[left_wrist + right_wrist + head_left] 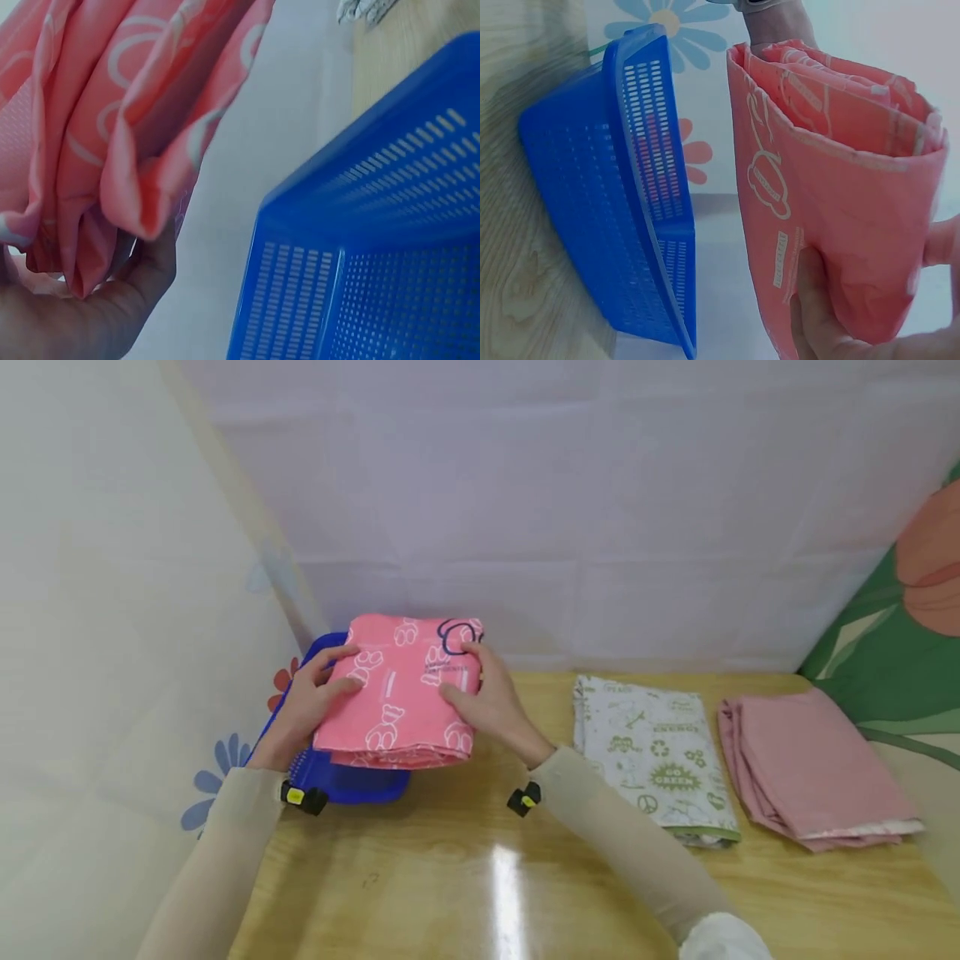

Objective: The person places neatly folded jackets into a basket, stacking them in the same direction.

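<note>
Both hands hold a folded pink cloth (393, 702) with white cartoon outlines, raised over a blue plastic basket (367, 783). My left hand (306, 702) grips its left edge, thumb on top. On the opposite edge, my right hand (491, 697) pinches it with the thumb on the upper face. In the left wrist view, the loose layers of the pink cloth (161, 97) hang over the left hand (90, 319), beside the open basket (289, 300). From the right wrist, the folded pink cloth (840, 195) shows several rolled layers, apart from the basket (577, 217).
A folded white cloth with green print (652, 760) lies on the wooden table (420, 877), right of the right hand. Beside it is a folded dusty-pink cloth (813, 764). Fabric-covered walls (487, 510) stand behind and at both sides, close to the basket on the left.
</note>
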Motion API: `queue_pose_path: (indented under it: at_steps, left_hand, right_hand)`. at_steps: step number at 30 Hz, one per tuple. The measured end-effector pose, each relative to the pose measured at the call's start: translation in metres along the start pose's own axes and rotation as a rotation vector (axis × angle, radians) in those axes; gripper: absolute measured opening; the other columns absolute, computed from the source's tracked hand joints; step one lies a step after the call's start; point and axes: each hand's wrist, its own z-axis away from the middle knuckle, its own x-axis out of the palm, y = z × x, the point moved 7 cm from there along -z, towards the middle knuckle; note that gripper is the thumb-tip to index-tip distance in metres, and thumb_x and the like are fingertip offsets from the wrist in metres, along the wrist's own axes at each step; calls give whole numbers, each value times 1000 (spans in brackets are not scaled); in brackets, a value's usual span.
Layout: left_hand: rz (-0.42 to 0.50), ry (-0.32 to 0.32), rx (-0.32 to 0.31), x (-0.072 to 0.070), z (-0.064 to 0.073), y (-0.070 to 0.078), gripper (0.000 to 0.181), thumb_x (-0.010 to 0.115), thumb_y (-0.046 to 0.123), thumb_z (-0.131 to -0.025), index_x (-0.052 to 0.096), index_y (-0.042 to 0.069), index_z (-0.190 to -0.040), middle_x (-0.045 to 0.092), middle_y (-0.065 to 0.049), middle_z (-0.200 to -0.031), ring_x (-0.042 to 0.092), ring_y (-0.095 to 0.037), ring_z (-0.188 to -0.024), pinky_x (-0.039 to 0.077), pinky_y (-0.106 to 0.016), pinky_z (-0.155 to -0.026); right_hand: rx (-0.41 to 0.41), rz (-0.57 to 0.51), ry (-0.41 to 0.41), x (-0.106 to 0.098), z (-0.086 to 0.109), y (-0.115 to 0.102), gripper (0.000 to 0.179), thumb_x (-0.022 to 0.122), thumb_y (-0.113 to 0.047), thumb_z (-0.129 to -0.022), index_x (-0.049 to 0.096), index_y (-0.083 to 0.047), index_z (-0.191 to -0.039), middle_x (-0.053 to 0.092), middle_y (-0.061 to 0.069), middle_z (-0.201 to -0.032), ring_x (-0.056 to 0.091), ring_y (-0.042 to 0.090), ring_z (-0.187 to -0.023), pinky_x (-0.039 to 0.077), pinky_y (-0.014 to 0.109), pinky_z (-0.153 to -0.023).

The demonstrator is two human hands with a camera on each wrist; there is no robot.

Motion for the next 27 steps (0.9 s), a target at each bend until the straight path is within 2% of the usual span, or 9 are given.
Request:
queue_pose_path:
  at_steps: [5,10,14,18,23,27]
  left_hand:
    - [0,-8,-53,-11,-5,-8,64,65,33,-105,41,26,-164,41,-30,-158,70,-9,-86,64,-27,-72]
    - [-39,8,-53,-27,-5,-9,64,62,33,-105,40,22,-164,42,-31,-155,69,-8,-81,63,-25,-70]
    - [-103,23,-50,-39,-6,-8,64,60,32,-105,39,17,-164,44,-30,-151,65,-7,-80,59,-22,-69]
    - [-169,16,-83,-50,-8,-11,66,59,32,-105,37,16,-166,43,-29,-154,62,-7,-84,57,-22,-70]
    - [-161,-18,-143,-59,-10,-18,72,59,34,-106,29,17,-169,36,-30,-163,65,-8,-86,60,-24,-71]
    - [-159,-31,-156,-63,-13,-24,72,58,32,-106,28,16,-170,33,-31,-165,64,-7,-86,59,-24,-71]
  right_hand:
    - [-1,-13,-14,10,-7,-2,77,75,-19,-94,40,-9,-162,51,19,-148,66,30,-114,64,35,-85]
    - [-7,-48,-12,23,-16,-8,76,75,-16,-93,41,-8,-161,53,20,-147,66,29,-113,64,35,-85]
    - [17,-67,-5,36,-22,-12,75,76,-14,-93,43,-10,-160,54,18,-145,64,26,-112,63,33,-87]
    - [41,-93,-3,49,-26,-13,74,77,-12,-92,45,-10,-158,57,17,-136,66,23,-103,64,32,-80]
    - [70,-90,-10,63,-32,-7,75,76,-11,-92,45,-11,-159,55,16,-132,65,19,-97,64,28,-74]
    - [65,-75,-9,72,-38,1,75,76,-11,-91,45,-11,-159,53,17,-136,63,19,-101,63,29,-78]
